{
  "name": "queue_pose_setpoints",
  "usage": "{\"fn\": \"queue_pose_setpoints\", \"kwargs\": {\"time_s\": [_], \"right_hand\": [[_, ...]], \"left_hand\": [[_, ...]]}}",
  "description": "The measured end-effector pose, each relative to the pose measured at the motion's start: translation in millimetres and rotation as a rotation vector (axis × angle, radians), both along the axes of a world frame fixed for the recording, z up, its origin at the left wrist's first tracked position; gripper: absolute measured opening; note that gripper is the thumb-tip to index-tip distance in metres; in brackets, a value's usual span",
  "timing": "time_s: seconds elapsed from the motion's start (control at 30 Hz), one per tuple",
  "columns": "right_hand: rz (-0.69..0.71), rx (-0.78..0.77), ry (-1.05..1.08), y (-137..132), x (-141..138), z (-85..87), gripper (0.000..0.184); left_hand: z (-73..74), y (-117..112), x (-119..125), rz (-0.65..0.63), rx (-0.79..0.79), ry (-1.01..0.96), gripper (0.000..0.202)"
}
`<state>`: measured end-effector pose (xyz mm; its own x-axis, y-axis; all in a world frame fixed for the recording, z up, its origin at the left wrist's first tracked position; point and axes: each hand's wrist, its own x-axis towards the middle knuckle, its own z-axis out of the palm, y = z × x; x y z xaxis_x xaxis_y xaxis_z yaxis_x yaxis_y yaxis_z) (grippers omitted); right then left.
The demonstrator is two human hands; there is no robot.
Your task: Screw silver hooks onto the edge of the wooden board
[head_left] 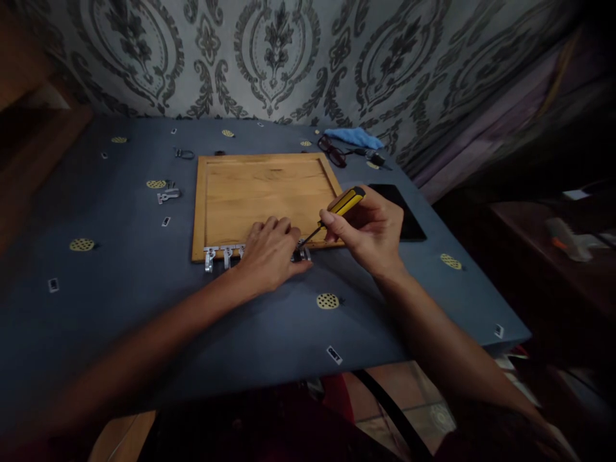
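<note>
A wooden panel (269, 192) with a raised frame lies flat on the table. Metal hinges (210, 256) sit in a row along its front edge. My left hand (272, 253) rests over that edge, its fingers bent on the wood and its thumb against a hinge (302, 254) at the right of the row. Closed around a yellow-and-black screwdriver (344, 205), my right hand (375, 231) is over the panel's right front corner. The screwdriver slants down to the left, with its tip at that hinge; the exact contact is too small to make out.
Left of the panel lies a loose metal hinge (168, 196). Glasses (333, 151), a blue cloth (353, 136) and a dark tool (375, 157) are at the back right. A black flat tablet-like object (402, 215) lies beside the panel. The table's (192, 346) right edge drops to the floor.
</note>
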<state>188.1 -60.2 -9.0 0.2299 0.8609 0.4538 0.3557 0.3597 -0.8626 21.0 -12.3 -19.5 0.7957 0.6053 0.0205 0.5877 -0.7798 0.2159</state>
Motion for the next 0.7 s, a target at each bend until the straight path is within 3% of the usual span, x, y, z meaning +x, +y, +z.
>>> {"fn": "queue_pose_setpoints", "kwargs": {"time_s": [0.4,0.7], "right_hand": [[0.02,0.002,-0.046,0,3,-1.1,0.035],[0.292,-0.182,0.006,0,19,15.0,0.028]], "left_hand": [[-0.7,0,0,-0.007,0.002,-0.006,0.043],[-4.6,1,0,-0.006,0.026,-0.024,0.041]]}}
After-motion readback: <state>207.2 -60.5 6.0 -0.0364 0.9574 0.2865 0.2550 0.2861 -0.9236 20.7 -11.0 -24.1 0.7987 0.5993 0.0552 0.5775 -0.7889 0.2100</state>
